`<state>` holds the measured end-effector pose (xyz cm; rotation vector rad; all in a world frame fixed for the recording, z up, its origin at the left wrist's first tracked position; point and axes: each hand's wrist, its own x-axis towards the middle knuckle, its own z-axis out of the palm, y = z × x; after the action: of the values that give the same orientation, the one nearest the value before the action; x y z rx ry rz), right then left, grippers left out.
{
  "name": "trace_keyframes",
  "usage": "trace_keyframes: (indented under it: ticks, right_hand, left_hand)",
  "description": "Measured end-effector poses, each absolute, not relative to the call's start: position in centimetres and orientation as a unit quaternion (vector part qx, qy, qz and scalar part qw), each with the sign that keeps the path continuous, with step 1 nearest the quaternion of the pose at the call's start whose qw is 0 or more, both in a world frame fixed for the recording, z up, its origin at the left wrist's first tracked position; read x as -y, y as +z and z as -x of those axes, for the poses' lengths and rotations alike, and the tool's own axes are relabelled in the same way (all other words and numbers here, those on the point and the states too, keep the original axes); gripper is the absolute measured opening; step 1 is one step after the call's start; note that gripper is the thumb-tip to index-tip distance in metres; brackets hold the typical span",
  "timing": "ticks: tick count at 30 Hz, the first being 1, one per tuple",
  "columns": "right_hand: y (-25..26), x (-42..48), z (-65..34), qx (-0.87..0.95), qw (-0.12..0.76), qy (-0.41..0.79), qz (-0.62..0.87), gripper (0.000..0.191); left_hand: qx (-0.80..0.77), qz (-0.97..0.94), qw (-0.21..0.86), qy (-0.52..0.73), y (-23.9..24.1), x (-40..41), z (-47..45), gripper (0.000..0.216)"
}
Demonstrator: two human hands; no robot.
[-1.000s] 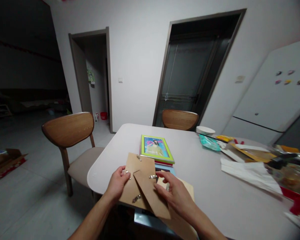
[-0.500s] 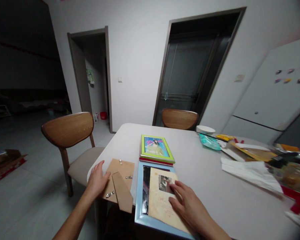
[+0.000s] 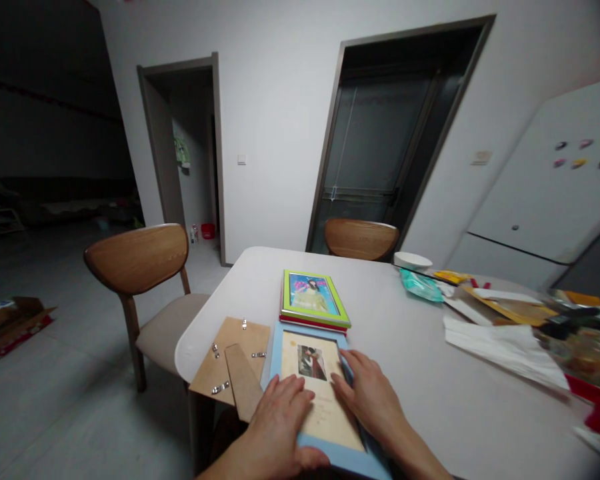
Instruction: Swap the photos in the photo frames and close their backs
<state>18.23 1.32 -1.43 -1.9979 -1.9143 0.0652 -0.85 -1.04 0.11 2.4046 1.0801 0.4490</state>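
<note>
A light blue picture frame (image 3: 277,350) lies flat at the table's near edge. Inside its border is a cream paper sheet (image 3: 325,410) bearing a small photo (image 3: 311,362) of people. My left hand (image 3: 275,427) rests flat over the frame's lower left side, fingertips on the sheet. Along the right border lies my right hand (image 3: 373,397), fingers apart and touching the sheet's right side. Left of the frame is a brown backing board (image 3: 230,332) with metal clips and a stand leg (image 3: 243,381); my left hand partly hides the leg's lower end.
Beyond the blue frame sits a green picture frame (image 3: 287,293) stacked on a red one. At the table's right are a white bowl (image 3: 413,261), a teal packet (image 3: 421,285), white paper (image 3: 503,350) and clutter. A wooden chair (image 3: 137,260) stands at left.
My left hand has moved right, from the backing board onto the blue frame. The cream sheet has shifted left and now lies within the frame's border, covering the dark picture.
</note>
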Motion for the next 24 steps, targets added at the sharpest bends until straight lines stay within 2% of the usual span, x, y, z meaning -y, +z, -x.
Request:
trace_keyframes:
  ticks: [3, 6, 9, 11, 13, 16, 19, 24]
  right_hand:
    - [-1.6, -1.5, -19.7, 0.636, 0.177, 0.065, 0.749, 0.053]
    - [-1.4, -1.7, -20.2, 0.609, 0.224, 0.111, 0.753, 0.058]
    - [-0.1, -1.3, -20.2, 0.501, 0.347, 0.294, 0.736, 0.061]
    - [1.4, -0.7, -19.8, 0.41, 0.439, 0.447, 0.663, 0.063]
    - [3.0, 0.1, -19.1, 0.363, 0.505, 0.529, 0.577, 0.063]
    - [5.0, 0.9, -18.1, 0.357, 0.551, 0.547, 0.519, 0.066]
    - [5.5, 0.9, -18.0, 0.375, 0.544, 0.53, 0.531, 0.069]
    - [3.3, 0.3, -20.5, 0.422, 0.477, 0.444, 0.63, 0.067]
  left_hand:
    - [-0.395, -0.871, 0.23, 0.178, -0.1, 0.9, 1.1, 0.073]
    - [-0.397, -0.865, 0.237, 0.195, -0.5, 0.9, 0.9, 0.071]
    - [-0.393, -0.848, 0.27, 0.23, -0.7, 0.7, 0.4, 0.072]
    - [-0.383, -0.836, 0.298, 0.257, -0.6, 0.7, -0.2, 0.078]
    - [-0.361, -0.833, 0.3, 0.293, -0.3, 0.7, -1.0, 0.083]
    - [-0.306, -0.842, 0.242, 0.373, 0.6, 1.0, -2.2, 0.075]
    - [-0.271, -0.831, 0.19, 0.447, 1.6, 1.2, -2.4, 0.066]
    - [-0.422, -0.712, 0.198, 0.524, 2.2, 0.5, 0.5, 0.049]
